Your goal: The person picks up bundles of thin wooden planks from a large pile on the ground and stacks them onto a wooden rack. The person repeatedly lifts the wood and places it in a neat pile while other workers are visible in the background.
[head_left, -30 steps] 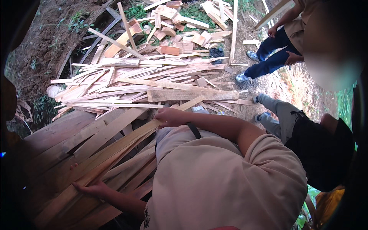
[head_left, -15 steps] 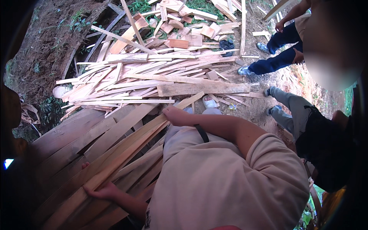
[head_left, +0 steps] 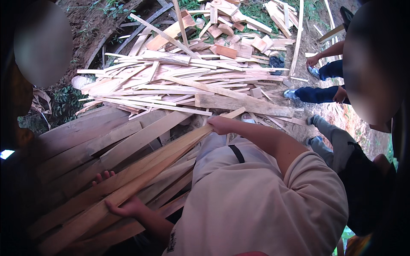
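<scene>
Dirt borders woodpile; left fingers straddle lumber's edges; right fingers clasp.

No readable text; only a dark mark, illegible, on the beige shirt.

Heads up, our view has swung left, so the wood pile now sits further right. A blurred oval has popped up top left, and more fingers of our left hand show past the planks than a second ago.
</scene>
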The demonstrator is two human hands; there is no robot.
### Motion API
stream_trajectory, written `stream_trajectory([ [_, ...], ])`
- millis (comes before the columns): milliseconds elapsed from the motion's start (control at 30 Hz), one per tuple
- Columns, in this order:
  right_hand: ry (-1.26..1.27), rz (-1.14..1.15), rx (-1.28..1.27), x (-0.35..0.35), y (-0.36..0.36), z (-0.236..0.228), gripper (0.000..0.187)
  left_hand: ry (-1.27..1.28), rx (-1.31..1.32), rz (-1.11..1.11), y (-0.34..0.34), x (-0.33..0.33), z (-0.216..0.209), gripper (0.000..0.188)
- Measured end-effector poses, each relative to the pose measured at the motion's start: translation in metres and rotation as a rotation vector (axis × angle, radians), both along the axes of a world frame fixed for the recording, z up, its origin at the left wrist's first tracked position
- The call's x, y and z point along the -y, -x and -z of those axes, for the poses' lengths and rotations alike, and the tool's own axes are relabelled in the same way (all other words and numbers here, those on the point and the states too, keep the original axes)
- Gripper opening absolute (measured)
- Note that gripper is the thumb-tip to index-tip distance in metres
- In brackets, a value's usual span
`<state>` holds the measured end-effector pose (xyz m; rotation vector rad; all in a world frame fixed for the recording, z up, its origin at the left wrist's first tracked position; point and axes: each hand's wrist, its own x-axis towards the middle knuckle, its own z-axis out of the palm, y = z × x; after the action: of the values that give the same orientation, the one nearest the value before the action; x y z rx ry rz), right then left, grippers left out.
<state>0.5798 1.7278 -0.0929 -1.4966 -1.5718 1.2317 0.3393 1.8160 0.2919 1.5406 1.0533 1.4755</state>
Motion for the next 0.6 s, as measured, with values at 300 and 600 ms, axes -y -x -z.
stream_trajectory([
  [300, -0.039, 0.008, 0.512, -0.018, 0.026, -0.027, 0.045, 0.079, 0.149, 0.079, 0.006, 0.005, 0.000, 0.073],
  [600, -0.201, -0.079, -0.010, -0.051, 0.065, -0.203, 0.042, 0.083, 0.173, 0.175, 0.001, 0.006, 0.005, 0.072],
])
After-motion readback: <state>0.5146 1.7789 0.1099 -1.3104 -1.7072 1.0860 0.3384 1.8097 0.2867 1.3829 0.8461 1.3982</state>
